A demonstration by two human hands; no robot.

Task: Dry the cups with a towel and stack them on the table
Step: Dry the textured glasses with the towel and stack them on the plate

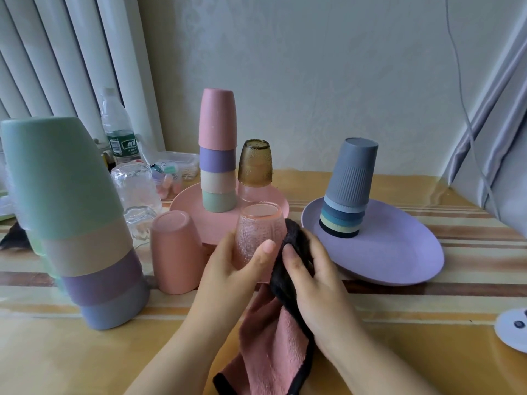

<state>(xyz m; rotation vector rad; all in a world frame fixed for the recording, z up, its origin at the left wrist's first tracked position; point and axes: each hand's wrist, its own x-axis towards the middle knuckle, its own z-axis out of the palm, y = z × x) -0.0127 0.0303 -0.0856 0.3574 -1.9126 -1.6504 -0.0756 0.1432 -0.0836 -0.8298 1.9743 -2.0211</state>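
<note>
Gripping a textured pink glass cup (258, 235) above the striped yellow table (399, 323), the left hand (231, 269) wraps its side, thumb in front. Right hand (310, 272) clutches a pink towel with black backing (273, 332), pressing it on the cup's right side. Behind: pink plate (188, 206) bearing a stack of four pastel plastic cups (217, 149) and an amber glass (254, 163) inverted on a pink one. Right: lilac plate (399, 252) holding a grey ribbed cup stack (348, 186). Left: large green-topped cup stack (74, 218); single inverted pink plastic cup (176, 249).
</note>
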